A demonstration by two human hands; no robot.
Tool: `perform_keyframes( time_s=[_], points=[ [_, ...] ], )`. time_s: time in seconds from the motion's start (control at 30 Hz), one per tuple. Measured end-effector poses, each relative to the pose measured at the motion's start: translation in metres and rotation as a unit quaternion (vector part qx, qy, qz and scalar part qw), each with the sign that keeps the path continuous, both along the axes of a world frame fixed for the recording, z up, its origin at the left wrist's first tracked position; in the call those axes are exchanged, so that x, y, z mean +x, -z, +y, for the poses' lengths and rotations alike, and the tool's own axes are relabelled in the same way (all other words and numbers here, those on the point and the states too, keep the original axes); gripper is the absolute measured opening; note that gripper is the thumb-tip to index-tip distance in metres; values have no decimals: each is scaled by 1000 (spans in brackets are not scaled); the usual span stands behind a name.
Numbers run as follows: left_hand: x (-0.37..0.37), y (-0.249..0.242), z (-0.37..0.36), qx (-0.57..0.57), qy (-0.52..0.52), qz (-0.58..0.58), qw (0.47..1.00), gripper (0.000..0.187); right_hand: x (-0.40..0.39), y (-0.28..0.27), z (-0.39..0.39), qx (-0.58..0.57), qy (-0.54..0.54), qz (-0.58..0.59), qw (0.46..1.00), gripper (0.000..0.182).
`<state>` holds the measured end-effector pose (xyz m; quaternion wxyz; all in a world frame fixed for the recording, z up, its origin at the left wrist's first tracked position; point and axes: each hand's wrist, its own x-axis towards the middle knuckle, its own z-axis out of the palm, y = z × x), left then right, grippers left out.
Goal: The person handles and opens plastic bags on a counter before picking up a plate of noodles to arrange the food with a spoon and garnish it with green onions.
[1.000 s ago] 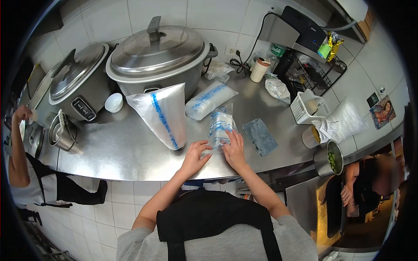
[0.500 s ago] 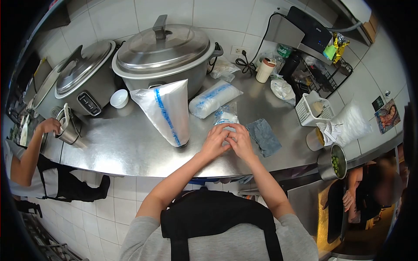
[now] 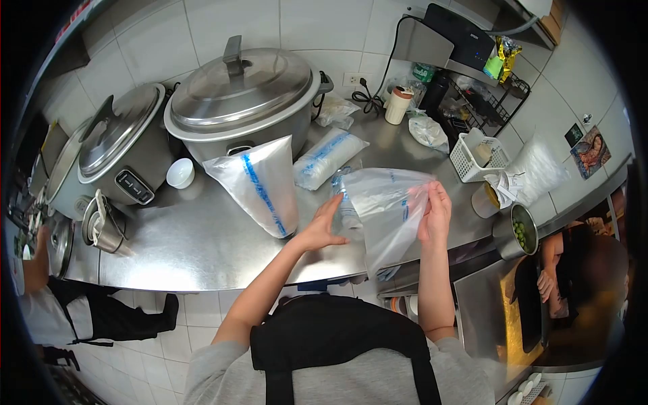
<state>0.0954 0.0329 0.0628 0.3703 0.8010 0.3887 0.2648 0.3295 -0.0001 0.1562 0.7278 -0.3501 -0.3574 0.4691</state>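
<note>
Here my right hand (image 3: 435,214) pinched a thin, crinkly clear bag (image 3: 388,212), lifted just right of the upright pouch (image 3: 260,183); my left hand (image 3: 325,226), fingers spread, touched its edge.

Bright, even light — fisheye warp, dark corners.

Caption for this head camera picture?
Right hand lifts a clear plastic bag above the steel counter; left hand beside it.

Thin clear glossy plastic bag (image 3: 391,212); brushed stainless-steel tabletop (image 3: 196,236), dull sheen; big steel rice cooker (image 3: 243,101), smooth polished lid; white glossy wall tiles (image 3: 324,23).
</note>
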Motion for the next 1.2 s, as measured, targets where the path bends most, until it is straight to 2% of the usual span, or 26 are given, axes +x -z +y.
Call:
perform_keyframes(
  time_s=[0.03,0.07,0.1,0.13,0.17,0.23,0.27,0.3,0.37,0.4,0.43,0.5,0.53,0.63,0.7,0.77,0.8,0.87,0.9,0.93,0.97,1.0,1.03,1.1,1.17,1.2],
  points=[
    [-11,-15,-6,-87,51,-126,987,95,-5,0,0,1,0,1,1000,15],
    [-20,-31,-12,-87,49,-125,987,95,-12,0,-1,-24,-30,-18,999,15],
    [-28,-47,-19,-197,90,-283,934,93,-20,1,-1,-50,-61,-37,996,16],
    [-37,-60,-26,-298,124,-430,843,91,-31,2,0,-49,-106,-34,993,16],
    [-44,-71,-28,-297,117,-431,844,91,-47,3,1,-51,-113,-32,992,16],
    [-54,-89,-30,-261,75,-377,886,84,-80,0,2,-34,-194,-68,978,15],
    [-53,-95,-34,-85,-25,-314,945,55,-93,1,2,-23,-215,-84,973,16],
    [-58,-94,-34,-79,-34,-316,945,55,-102,2,3,-20,-225,-86,970,16],
    [-71,-89,-34,-147,-55,-333,930,23,-118,11,6,-39,-294,-17,955,16],
    [-75,-93,-40,-171,-102,-343,918,9,-119,9,8,-62,-298,-77,950,24],
    [-84,-92,-41,-166,-112,-346,917,9,-125,8,11,-59,-308,-78,946,24],
    [-102,-88,-46,-190,-98,-301,929,10,-138,-6,10,71,-323,-201,922,36],
    [-110,-89,-48,-189,-108,-303,928,10,-145,-13,13,100,-338,-238,905,45],
    [-128,-94,-59,-171,-147,-287,931,9,-174,-23,14,96,-370,-296,875,50],
    [-147,-102,-64,-109,-243,-378,887,9,-191,-14,13,86,-385,-305,867,56],
    [-173,-108,-73,-76,-297,-454,837,10,-206,1,4,46,-480,-251,839,52],
    [-191,-107,-77,-66,-309,-473,823,11,-212,9,-1,47,-485,-250,837,52],
    [-223,-102,-84,-53,-329,-488,807,13,-223,26,-8,63,-522,-309,792,35],
    [-236,-99,-86,-57,-378,-507,773,13,-229,39,-7,63,-528,-305,790,35],
    [-249,-94,-89,-60,-423,-525,736,14,-234,53,-6,-15,-546,-247,801,26],
    [-261,-85,-92,-59,-427,-522,736,14,-238,62,-5,-92,-557,-189,804,18],
    [-272,-74,-93,-56,-445,-523,725,13,-240,63,-5,-113,-538,-174,817,10],
    [-282,-63,-94,-53,-461,-526,713,13,-241,62,-3,-113,-539,-174,816,10],
    [-298,-45,-102,-70,-466,-506,723,17,-243,55,1,-104,-514,-115,843,9],
    [-303,-32,-105,51,-538,-326,776,23,-242,39,1,-102,-507,-119,848,9],
    [-293,-41,-109,142,-605,-137,771,30,-241,34,1,-94,-502,-143,848,11]
  ],
)
